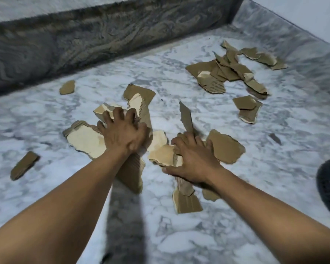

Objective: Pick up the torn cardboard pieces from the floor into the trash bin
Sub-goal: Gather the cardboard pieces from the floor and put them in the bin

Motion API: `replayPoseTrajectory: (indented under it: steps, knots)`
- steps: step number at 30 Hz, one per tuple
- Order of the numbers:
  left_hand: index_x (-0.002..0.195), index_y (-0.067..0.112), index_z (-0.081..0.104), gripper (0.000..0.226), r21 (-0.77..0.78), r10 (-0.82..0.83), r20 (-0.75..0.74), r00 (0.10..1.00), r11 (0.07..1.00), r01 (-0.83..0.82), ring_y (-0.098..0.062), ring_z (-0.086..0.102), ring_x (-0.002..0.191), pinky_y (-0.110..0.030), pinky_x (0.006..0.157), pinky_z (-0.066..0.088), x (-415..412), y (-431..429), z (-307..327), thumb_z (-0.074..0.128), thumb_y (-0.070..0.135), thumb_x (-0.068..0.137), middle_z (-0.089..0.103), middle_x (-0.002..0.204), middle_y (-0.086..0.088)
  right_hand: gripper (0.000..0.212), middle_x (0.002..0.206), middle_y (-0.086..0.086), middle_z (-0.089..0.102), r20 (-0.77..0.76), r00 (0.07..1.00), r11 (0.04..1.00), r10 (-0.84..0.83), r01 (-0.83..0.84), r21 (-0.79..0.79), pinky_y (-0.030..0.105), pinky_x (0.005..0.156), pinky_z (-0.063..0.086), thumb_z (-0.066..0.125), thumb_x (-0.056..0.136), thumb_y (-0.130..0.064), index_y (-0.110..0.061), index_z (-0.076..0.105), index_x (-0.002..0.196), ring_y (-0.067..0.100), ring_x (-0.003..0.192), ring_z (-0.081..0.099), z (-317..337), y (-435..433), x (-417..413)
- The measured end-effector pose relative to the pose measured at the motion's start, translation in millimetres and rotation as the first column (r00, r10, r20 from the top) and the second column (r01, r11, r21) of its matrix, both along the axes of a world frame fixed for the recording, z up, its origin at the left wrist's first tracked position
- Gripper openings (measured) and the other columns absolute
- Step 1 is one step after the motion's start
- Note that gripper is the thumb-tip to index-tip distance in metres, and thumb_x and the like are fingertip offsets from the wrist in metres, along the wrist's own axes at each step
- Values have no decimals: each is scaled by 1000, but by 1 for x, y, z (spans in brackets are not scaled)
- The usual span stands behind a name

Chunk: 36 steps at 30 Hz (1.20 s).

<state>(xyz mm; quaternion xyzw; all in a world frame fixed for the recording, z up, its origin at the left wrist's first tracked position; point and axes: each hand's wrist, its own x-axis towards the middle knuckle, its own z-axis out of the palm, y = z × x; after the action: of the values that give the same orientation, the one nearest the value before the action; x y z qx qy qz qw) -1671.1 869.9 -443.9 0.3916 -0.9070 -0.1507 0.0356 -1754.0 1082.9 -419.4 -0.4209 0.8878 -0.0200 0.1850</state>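
Marble floor [236,187] lay under my hands: left hand [125,134] and right hand [194,159] both clutched torn cardboard pieces [88,139]; the rest lay beyond my right hand.

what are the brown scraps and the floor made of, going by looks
Scraps: corrugated cardboard, matte brown faces, paler where the top layer tore off; fluted ribbing shows on the one by the left hand. Floor: looks like polished white marble with grey veining, though it could be marble-look tile.
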Motion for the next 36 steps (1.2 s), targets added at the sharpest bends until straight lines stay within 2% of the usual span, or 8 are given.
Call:
replayPoseTrajectory:
  steps: [3, 8, 14, 18, 22, 25, 31, 36]
  knots:
    - [149, 31, 26, 91, 106, 67, 118, 991, 991, -80, -55, -1, 149, -74, 113, -1, -10, 9, 1, 37, 88, 79, 10, 165, -11, 65, 138, 5, 41, -139, 990, 992, 30, -46, -120, 59, 99, 37, 55, 80, -66, -32, 30, 129, 34, 127, 45, -7, 6, 26]
    - [149, 29, 30, 54, -58, 90, 33, 995, 994, -88, -49, 32, 134, -66, 106, 28, -1, 8, 0, 46, 40, 99, 40, 148, -11, 73, 129, 10, 44, -184, 982, 985, 32, -62, -163, 41, 74, 41, 78, 79, -48, -19, 38, 133, 36, 114, 50, 9, 4, 26]
    - [124, 13, 52, 29, -302, -267, 119, 956, 908, 291, -46, 62, 83, -49, 62, 47, 37, -1, 12, 58, 19, 96, 58, 108, -20, 71, 133, 11, 46, -94, 995, 988, 17, -32, -153, 41, 68, 43, 81, 81, -31, -17, 38, 136, 38, 111, 53, 23, 20, 2]
    - [122, 16, 56, 41, -285, -395, 175, 902, 856, 430, -44, 65, 78, -44, 58, 48, 44, -1, 55, 67, 13, 83, 63, 113, -16, 53, 131, 14, 46, -92, 994, 979, -59, 40, -199, 44, 71, 46, 70, 87, -20, -13, 41, 131, 41, 103, 53, 59, 44, -10]
    - [125, 18, 56, 43, -313, -461, 37, 886, 837, 449, -42, 65, 76, -37, 56, 38, 14, 37, 127, 60, 2, 85, 62, 122, -13, 41, 108, 9, 50, -82, 980, 950, -179, 151, -273, 42, 65, 43, 68, 82, -19, -22, 34, 103, 39, 93, 55, 134, 76, -21]
    - [127, 20, 56, 43, -375, -544, -109, 832, 798, 472, -42, 63, 66, -35, 51, 35, -27, 80, 198, 57, 1, 89, 63, 123, -13, 40, 105, 6, 52, -120, 944, 906, -307, 252, -340, 41, 70, 47, 69, 81, -22, -24, 36, 104, 35, 95, 57, 208, 110, -32]
    - [130, 25, 55, 43, -440, -691, -420, 589, 722, 533, -50, 66, 82, -49, 62, 54, -114, 205, 337, 51, 6, 92, 64, 125, -16, 49, 113, 7, 59, -147, 813, 774, -564, 458, -437, 38, 75, 48, 71, 81, -30, -20, 40, 116, 31, 100, 59, 328, 215, -68]
    - [139, 22, 52, 53, -342, -702, -566, 432, 677, 652, -46, 64, 93, -42, 68, 44, -153, 344, 367, 49, 0, 91, 61, 129, -16, 44, 99, 3, 57, -84, 631, 590, -771, 659, -467, 32, 59, 37, 74, 82, -24, -18, 42, 111, 28, 89, 55, 347, 339, -83]
